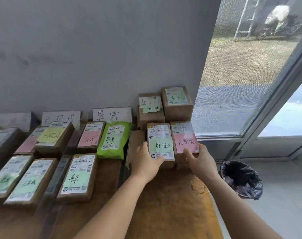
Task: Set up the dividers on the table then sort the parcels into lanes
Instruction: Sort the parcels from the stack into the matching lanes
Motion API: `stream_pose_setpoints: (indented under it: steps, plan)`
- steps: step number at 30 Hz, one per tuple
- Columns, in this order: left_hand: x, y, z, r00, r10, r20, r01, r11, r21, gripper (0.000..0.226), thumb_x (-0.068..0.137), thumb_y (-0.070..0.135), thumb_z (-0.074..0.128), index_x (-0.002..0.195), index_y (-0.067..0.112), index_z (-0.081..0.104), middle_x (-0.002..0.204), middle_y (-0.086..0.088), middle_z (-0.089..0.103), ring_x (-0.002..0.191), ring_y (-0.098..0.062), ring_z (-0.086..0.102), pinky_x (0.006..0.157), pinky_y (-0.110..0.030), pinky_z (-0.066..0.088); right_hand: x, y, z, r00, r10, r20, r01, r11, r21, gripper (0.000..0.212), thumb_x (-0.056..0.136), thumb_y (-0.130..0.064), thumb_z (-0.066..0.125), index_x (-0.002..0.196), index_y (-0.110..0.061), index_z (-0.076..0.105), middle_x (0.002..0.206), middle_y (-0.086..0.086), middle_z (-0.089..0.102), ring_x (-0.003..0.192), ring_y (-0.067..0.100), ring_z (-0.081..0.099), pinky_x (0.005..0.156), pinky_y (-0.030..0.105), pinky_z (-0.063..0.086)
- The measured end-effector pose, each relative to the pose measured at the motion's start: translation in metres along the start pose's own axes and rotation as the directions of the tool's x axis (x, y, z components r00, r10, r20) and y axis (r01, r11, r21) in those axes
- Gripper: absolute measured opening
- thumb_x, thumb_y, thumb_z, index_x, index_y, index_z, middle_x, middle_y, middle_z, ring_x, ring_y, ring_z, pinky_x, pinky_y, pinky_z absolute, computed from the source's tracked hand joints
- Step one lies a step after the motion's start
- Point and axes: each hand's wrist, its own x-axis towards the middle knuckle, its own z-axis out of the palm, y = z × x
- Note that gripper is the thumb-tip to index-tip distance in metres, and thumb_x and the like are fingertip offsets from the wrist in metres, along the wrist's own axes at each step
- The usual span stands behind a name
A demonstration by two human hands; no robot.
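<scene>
Both forearms reached in from six o'clock across the wooden table [172,213]. At the fingers, the left hand [147,163] gripped the near left corner of a brown parcel with a green note [161,144], thumb lying over its top label and the other fingers tucked out of sight beneath. The right hand [201,160] held the near edge of the neighbouring parcel with a pink note [184,138], thumb on the front face and fingers curled round its right corner. These two parcels sat touching side by side at about one o'clock from the table's middle, and behind them, toward twelve, two more boxes [165,107] stood stacked against the grey wall [95,57]. Just to their left ran a clear divider [127,152], and beyond it, at ten and eleven o'clock, lay a green mailer bag [114,140] and rows of sorted parcels [77,176] under handwritten lane signs [112,114]. Off the table at three o'clock stood a black-lined bin [240,178] below the window [250,66].
</scene>
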Motion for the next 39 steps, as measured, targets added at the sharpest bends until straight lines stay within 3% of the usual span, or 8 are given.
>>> stream_pose_setpoints:
  steps: [6, 11, 18, 23, 27, 31, 35, 39]
  plan:
    - [-0.015, 0.001, -0.011, 0.993, 0.057, -0.103, -0.069, 0.991, -0.116, 0.078, 0.083, 0.032, 0.070, 0.148, 0.018, 0.029, 0.136, 0.002, 0.044, 0.126, -0.015, 0.043, 0.106, -0.034, 0.040, -0.011, 0.001, -0.003, 0.999, -0.019, -0.029, 0.021, 0.996, 0.082, 0.040, 0.090, -0.046, 0.052, 0.120, -0.020, 0.052, 0.109, 0.003, 0.067, 0.100, 0.027, 0.061, 0.087, 0.041, 0.048]
    - [-0.034, -0.004, -0.023, 0.990, 0.061, -0.124, -0.096, 0.948, -0.303, 0.071, 0.085, 0.025, 0.072, 0.144, 0.028, 0.033, 0.137, 0.008, 0.047, 0.121, -0.004, 0.043, 0.096, -0.020, 0.037, -0.023, 0.004, -0.008, 0.998, -0.016, -0.062, 0.027, 0.981, 0.190, 0.030, 0.082, -0.056, 0.039, 0.105, -0.040, 0.049, 0.098, -0.012, 0.066, 0.090, 0.018, 0.063, 0.086, 0.046, 0.050]
    - [-0.067, -0.008, -0.056, 0.979, 0.089, -0.184, -0.160, 0.895, -0.418, 0.060, 0.087, 0.026, 0.069, 0.133, 0.044, 0.036, 0.112, 0.034, 0.047, 0.104, 0.018, 0.041, 0.084, 0.001, 0.026, -0.049, -0.022, -0.015, 0.989, -0.114, -0.092, 0.139, 0.924, 0.356, 0.031, 0.091, -0.033, 0.052, 0.122, -0.030, 0.052, 0.105, -0.010, 0.064, 0.094, 0.014, 0.061, 0.090, 0.041, 0.047]
    - [-0.091, -0.023, -0.089, 0.981, 0.075, -0.181, -0.150, 0.882, -0.447, 0.060, 0.090, 0.028, 0.065, 0.135, 0.047, 0.030, 0.101, 0.044, 0.040, 0.089, 0.032, 0.037, 0.083, 0.002, 0.023, -0.079, -0.048, -0.001, 0.982, -0.173, -0.079, 0.191, 0.902, 0.387, 0.029, 0.078, -0.044, 0.068, 0.103, -0.039, 0.054, 0.108, -0.011, 0.065, 0.097, 0.015, 0.063, 0.091, 0.043, 0.049]
    - [-0.108, -0.049, -0.120, 0.978, 0.052, -0.201, -0.143, 0.867, -0.477, 0.056, 0.091, 0.028, 0.063, 0.128, 0.052, 0.028, 0.103, 0.038, 0.045, 0.093, 0.017, 0.042, 0.093, -0.016, 0.028, -0.109, -0.072, 0.025, 0.971, -0.214, -0.106, 0.238, 0.896, 0.375, 0.039, 0.082, -0.036, 0.071, 0.115, -0.023, 0.055, 0.109, -0.004, 0.063, 0.104, 0.015, 0.060, 0.094, 0.041, 0.047]
    - [-0.123, -0.090, -0.157, 0.972, 0.024, -0.233, -0.142, 0.852, -0.503, 0.062, 0.089, 0.028, 0.066, 0.135, 0.050, 0.031, 0.126, 0.023, 0.050, 0.127, -0.004, 0.037, 0.110, -0.035, 0.032, -0.144, -0.101, 0.059, 0.965, -0.227, -0.128, 0.259, 0.891, 0.371, 0.027, 0.087, -0.034, 0.063, 0.109, -0.023, 0.055, 0.101, -0.009, 0.062, 0.098, 0.014, 0.060, 0.090, 0.045, 0.050]
    - [-0.136, -0.128, -0.197, 0.971, 0.019, -0.238, -0.144, 0.842, -0.519, 0.060, 0.088, 0.022, 0.068, 0.128, 0.051, 0.034, 0.111, 0.025, 0.058, 0.110, -0.004, 0.057, 0.093, -0.027, 0.050, -0.181, -0.125, 0.094, 0.965, -0.245, -0.095, 0.263, 0.882, 0.390, 0.032, 0.091, -0.035, 0.056, 0.118, -0.018, 0.055, 0.104, -0.006, 0.064, 0.089, 0.006, 0.060, 0.077, 0.033, 0.052]
    - [-0.151, -0.165, -0.231, 0.970, 0.000, -0.243, -0.142, 0.813, -0.565, 0.057, 0.088, 0.016, 0.068, 0.125, 0.047, 0.038, 0.105, 0.022, 0.061, 0.091, 0.009, 0.060, 0.069, -0.011, 0.050, -0.213, -0.145, 0.126, 0.970, -0.233, -0.063, 0.236, 0.861, 0.451, 0.028, 0.090, -0.034, 0.059, 0.115, -0.022, 0.054, 0.104, -0.006, 0.064, 0.091, 0.007, 0.061, 0.078, 0.030, 0.052]
